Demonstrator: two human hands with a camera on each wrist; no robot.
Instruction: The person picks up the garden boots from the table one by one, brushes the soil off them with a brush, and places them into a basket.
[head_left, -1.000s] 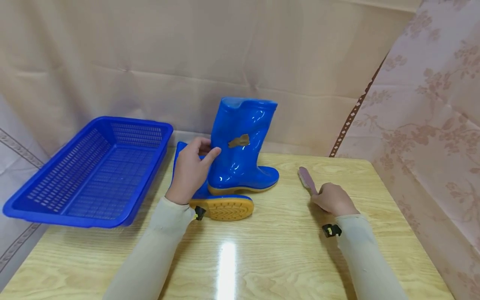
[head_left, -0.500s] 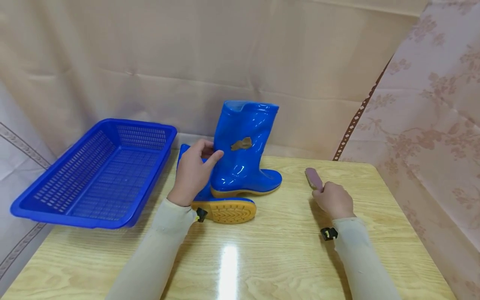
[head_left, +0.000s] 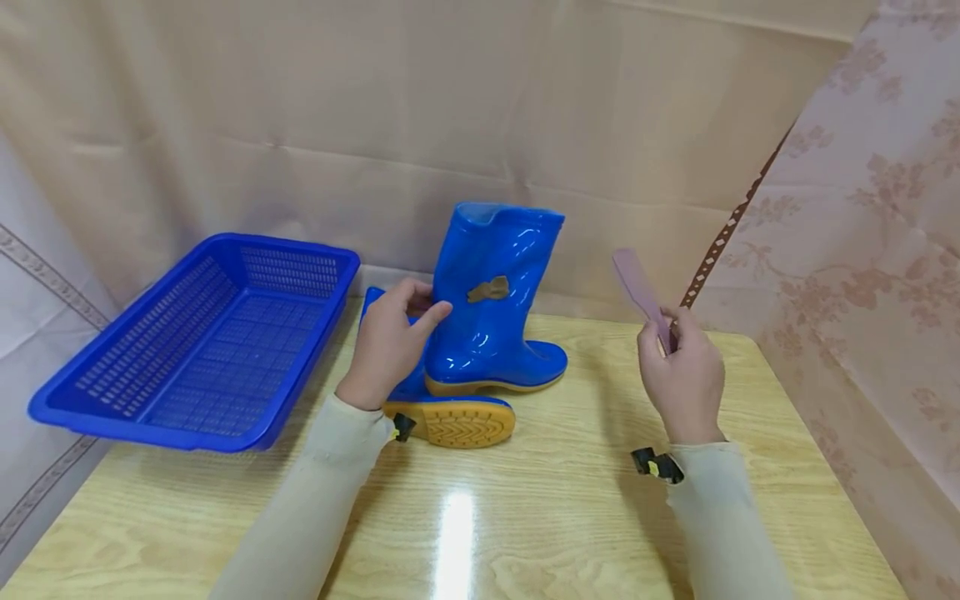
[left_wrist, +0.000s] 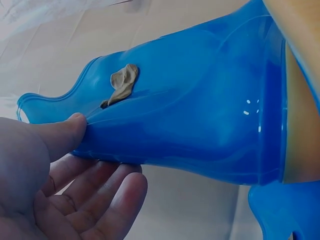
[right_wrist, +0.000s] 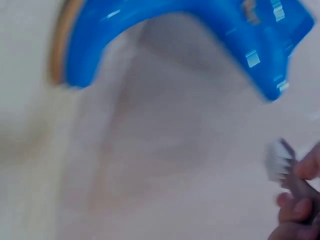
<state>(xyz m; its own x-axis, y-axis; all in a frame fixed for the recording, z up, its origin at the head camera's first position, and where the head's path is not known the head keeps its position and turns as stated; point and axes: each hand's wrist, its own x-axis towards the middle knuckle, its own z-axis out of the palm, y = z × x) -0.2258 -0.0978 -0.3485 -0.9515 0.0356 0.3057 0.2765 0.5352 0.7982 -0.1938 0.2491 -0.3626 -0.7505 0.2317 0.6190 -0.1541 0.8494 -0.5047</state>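
Note:
A glossy blue rain boot with a yellow sole stands upright, a brown mud-like patch on its shaft. My left hand holds the back of that shaft, thumb on the near side and fingers behind. Partly hidden behind this hand, a second rain boot lies on its side, its yellow tread facing me. Over the right of the table, my right hand grips a mauve brush by its handle, head pointing up. White bristles show in the right wrist view, apart from the boot.
A blue plastic basket with mesh walls sits at the left of the wooden table. Beige cloth hangs behind the table, and flowered cloth hangs along the right side.
My right hand has lifted the brush from low over the table and turned it, so its head now points up. The left hand keeps its hold on the standing boot.

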